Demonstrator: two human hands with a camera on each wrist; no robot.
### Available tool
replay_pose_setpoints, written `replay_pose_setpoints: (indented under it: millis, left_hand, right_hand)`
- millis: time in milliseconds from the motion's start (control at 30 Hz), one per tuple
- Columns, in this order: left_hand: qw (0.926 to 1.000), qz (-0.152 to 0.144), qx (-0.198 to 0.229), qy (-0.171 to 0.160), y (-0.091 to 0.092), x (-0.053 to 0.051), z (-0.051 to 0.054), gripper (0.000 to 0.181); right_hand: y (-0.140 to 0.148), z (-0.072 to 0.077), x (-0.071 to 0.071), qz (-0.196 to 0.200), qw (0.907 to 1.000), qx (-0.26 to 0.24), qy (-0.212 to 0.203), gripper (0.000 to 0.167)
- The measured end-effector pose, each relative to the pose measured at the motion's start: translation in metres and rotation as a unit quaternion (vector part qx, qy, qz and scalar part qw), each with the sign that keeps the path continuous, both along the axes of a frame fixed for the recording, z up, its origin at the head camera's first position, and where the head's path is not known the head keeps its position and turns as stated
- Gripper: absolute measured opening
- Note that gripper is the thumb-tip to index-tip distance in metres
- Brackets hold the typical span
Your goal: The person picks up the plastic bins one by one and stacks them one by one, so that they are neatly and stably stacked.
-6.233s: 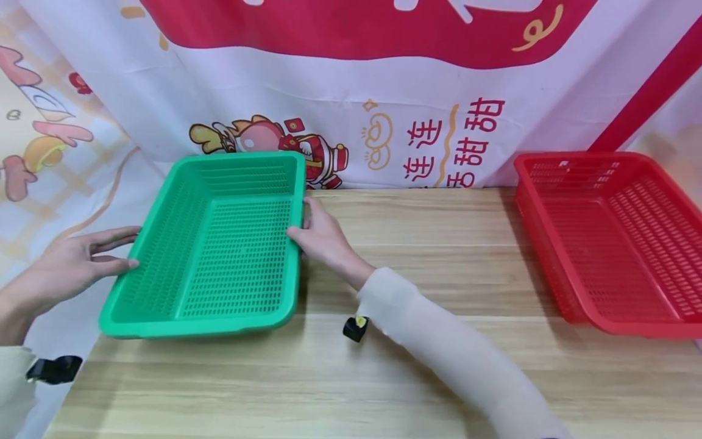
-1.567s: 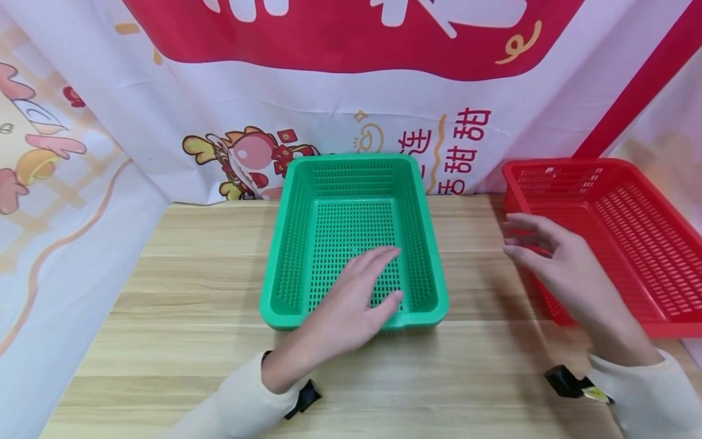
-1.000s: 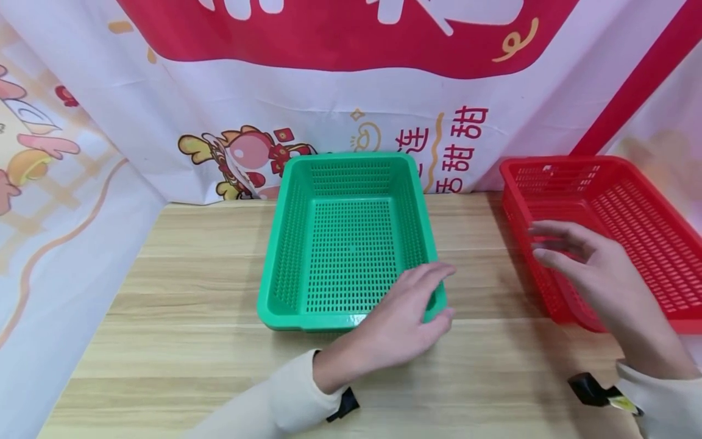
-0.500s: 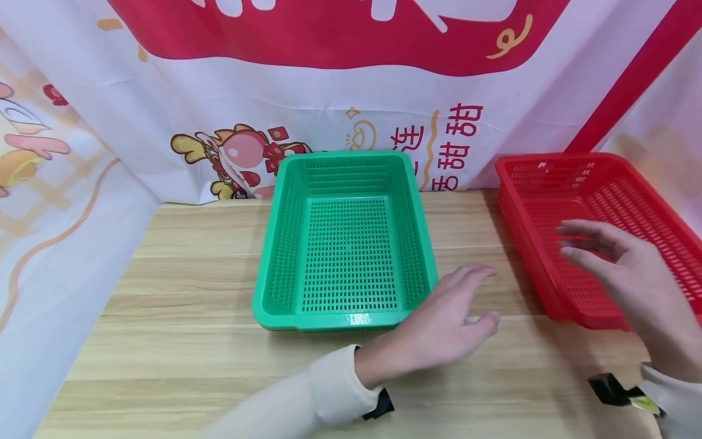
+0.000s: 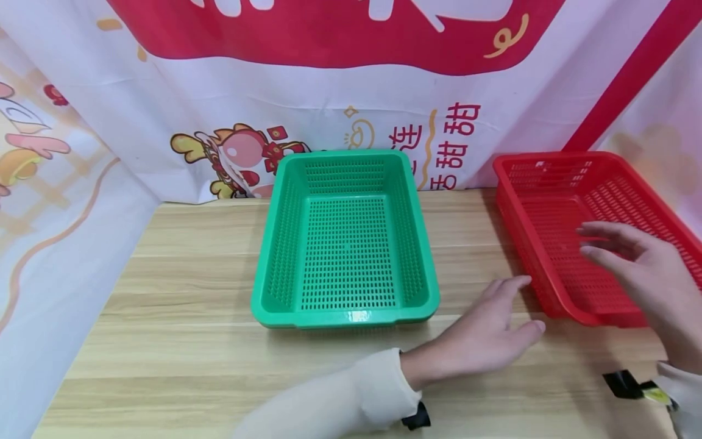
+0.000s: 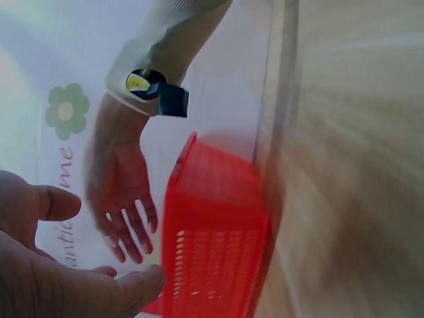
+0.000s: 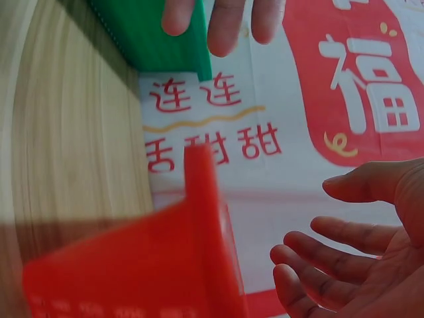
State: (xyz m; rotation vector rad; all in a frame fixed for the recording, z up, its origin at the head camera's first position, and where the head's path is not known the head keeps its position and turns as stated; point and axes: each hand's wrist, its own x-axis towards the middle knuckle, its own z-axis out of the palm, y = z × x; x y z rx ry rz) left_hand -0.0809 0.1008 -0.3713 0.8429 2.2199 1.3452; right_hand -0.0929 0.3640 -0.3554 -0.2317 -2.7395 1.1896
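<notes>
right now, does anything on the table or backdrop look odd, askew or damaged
The backdrop looks turned sideways: its cartoon figure lies on its side and the lettering runs sideways against the table. Otherwise the green basket and red basket stand upright with no visible damage.

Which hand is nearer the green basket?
Left. The left hand is off the near right corner of the green basket; the right hand is farther rightward, near the red basket.
</notes>
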Motion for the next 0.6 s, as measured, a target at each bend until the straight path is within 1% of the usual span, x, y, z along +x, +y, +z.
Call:
replay_pose_setpoints:
  millis: [133,233,267,400,500,600]
  left_hand:
    - [0.9975,0.029,0.025,-0.059,0.012,-0.002,-0.006,0.065]
    - [0.9935,0.059,0.043,-0.087,0.022,-0.004,-0.008,0.065]
    - [0.9923,0.066,0.051,-0.092,0.024,-0.005,-0.009,0.066]
    - [0.9831,0.096,0.085,-0.131,0.035,-0.008,-0.012,0.067]
    - [0.9739,0.120,0.108,-0.160,0.042,-0.010,-0.016,0.069]
    - [0.9673,0.144,0.122,-0.170,0.049,-0.011,-0.020,0.071]
  right_hand:
    - [0.011,-0.006,-0.004,-0.007,1.0000,0.001,0.006,0.049]
    - [0.022,-0.009,-0.008,-0.014,0.9995,0.018,0.021,0.048]
    - [0.026,-0.011,-0.009,-0.015,0.9992,0.028,0.025,0.047]
    - [0.045,-0.016,-0.014,-0.011,0.9968,0.062,0.049,0.041]
    - [0.061,-0.021,-0.020,0.003,0.9957,0.052,0.076,0.035]
    - [0.074,-0.025,-0.026,0.017,0.9929,0.054,0.104,0.041]
